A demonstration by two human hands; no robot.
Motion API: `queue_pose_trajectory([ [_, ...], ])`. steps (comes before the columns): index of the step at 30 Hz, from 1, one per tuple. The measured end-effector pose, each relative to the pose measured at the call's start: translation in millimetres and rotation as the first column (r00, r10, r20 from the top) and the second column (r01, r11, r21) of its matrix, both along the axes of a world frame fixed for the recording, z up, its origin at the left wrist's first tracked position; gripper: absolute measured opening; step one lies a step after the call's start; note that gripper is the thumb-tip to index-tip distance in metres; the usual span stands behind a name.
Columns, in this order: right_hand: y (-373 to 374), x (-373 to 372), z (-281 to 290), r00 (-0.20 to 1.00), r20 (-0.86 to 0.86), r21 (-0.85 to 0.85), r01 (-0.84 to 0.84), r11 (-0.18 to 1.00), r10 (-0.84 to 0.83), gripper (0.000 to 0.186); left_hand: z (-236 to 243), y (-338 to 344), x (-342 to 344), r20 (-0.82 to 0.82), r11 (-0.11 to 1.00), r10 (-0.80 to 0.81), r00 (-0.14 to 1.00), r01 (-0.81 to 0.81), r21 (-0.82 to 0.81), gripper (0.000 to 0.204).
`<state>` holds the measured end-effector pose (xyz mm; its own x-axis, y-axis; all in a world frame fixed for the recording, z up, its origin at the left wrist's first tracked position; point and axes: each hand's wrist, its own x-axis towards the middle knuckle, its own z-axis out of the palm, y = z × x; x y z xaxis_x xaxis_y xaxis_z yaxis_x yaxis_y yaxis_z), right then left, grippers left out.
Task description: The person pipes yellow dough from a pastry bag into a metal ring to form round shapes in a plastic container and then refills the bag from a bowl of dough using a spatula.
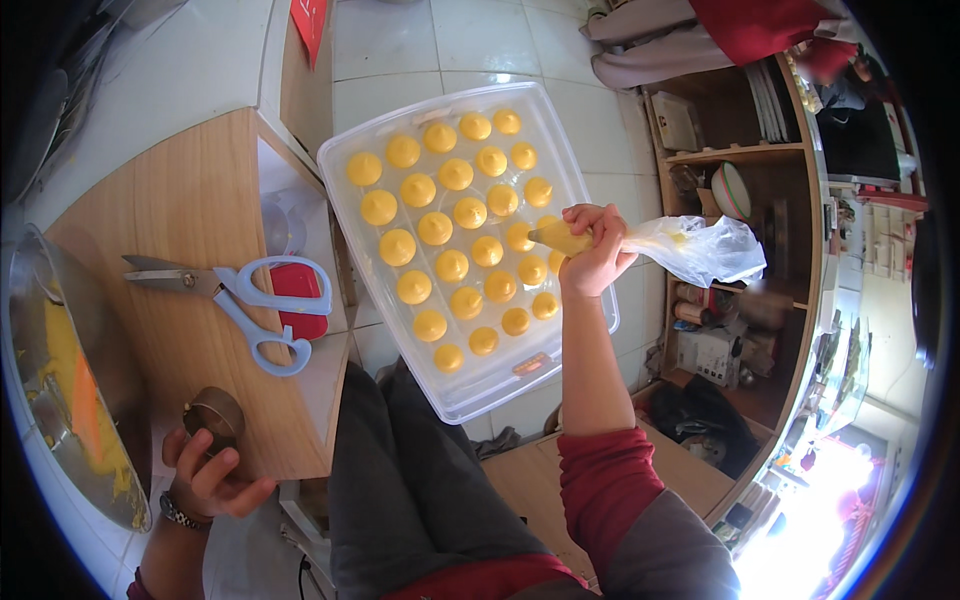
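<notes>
My right hand (594, 250) is closed around a clear plastic piping bag (690, 246) with yellow filling. Its tip points left, close over one of the yellow mounds. Rows of round, peaked yellow mounds (470, 212) sit in a translucent plastic tray (462, 402). Over by the wooden board's near edge, my left hand (215, 472) has its fingers spread and partly bent, beside a round brown ring-like object (214, 412). Whether the fingertips touch the ring I cannot tell.
Scissors (235, 295) with light blue handles lie on the wooden board (170, 215), beside a red object (300, 308). A metal bowl (125, 480) smeared yellow stands at far left. Shelves (740, 155) line the right. Another person's legs (650, 45) show at upper right.
</notes>
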<state>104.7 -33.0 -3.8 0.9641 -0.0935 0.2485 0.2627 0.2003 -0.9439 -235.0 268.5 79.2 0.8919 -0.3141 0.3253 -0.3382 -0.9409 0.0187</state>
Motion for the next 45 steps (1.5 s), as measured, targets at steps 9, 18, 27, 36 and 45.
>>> queue_pose_trajectory([
  [9,2.1,-1.9,-4.9,0.999,0.022,-0.056,-0.039,0.998,0.04,0.026,-0.8,-0.5,-0.2,0.013,0.999,0.023,1.0,-0.023,0.023,0.039],
  [18,-3.9,0.4,-2.3,0.994,-0.011,0.036,0.113,0.993,-0.113,0.027,-1.0,-1.0,2.6,0.03,0.999,0.022,0.999,-0.023,0.026,0.035],
  [27,-15.0,0.5,35.8,0.906,-0.364,0.495,0.384,0.779,-0.216,0.033,-0.7,-0.4,-0.4,0.029,0.999,0.026,0.999,-0.027,0.018,0.035],
  [36,23.6,-33.8,4.4,0.987,0.045,-0.025,-0.15,0.988,0.151,0.03,0.4,0.1,0.1,0.01,1.0,0.027,1.0,-0.027,-0.003,0.038],
  [45,27.2,-38.6,-5.6,0.975,0.049,-0.149,-0.206,0.967,0.215,0.032,-0.6,-2.0,1.0,0.05,0.999,0.044,0.998,-0.045,0.01,0.036],
])
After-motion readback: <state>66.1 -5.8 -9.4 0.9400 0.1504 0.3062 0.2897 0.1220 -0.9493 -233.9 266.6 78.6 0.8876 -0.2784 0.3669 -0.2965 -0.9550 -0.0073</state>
